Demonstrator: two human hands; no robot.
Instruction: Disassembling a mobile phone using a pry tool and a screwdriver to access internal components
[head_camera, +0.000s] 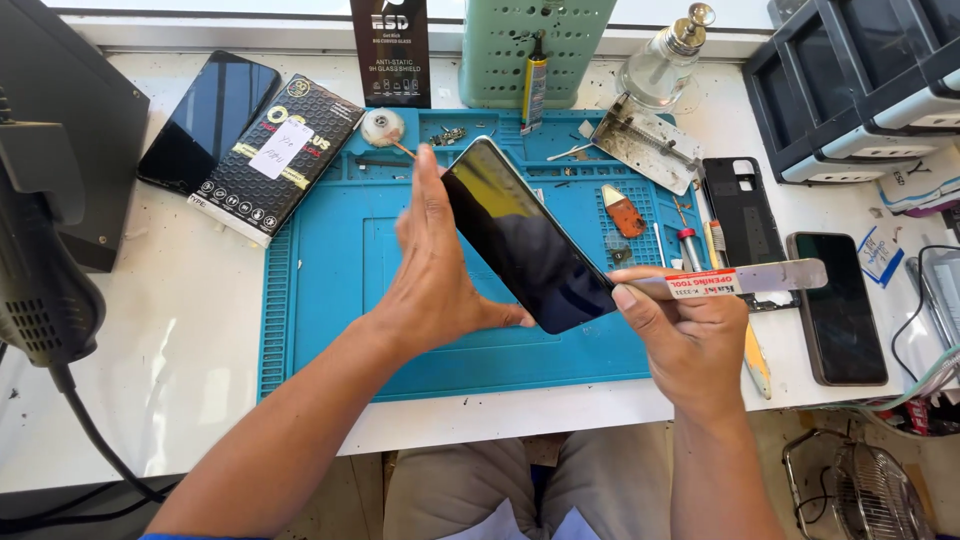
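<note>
Black glossy phone (525, 240), tilted upright

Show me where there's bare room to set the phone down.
Free: the blue mat below the left hand and the phone, and the white tabletop left of the mat. Crowded: the mat's top edge and the table right of it.

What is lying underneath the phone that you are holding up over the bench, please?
Under the raised phone lies the blue work mat, with a bare patch showing below it. The strip of mat directly behind the phone and the left hand is covered.
</note>
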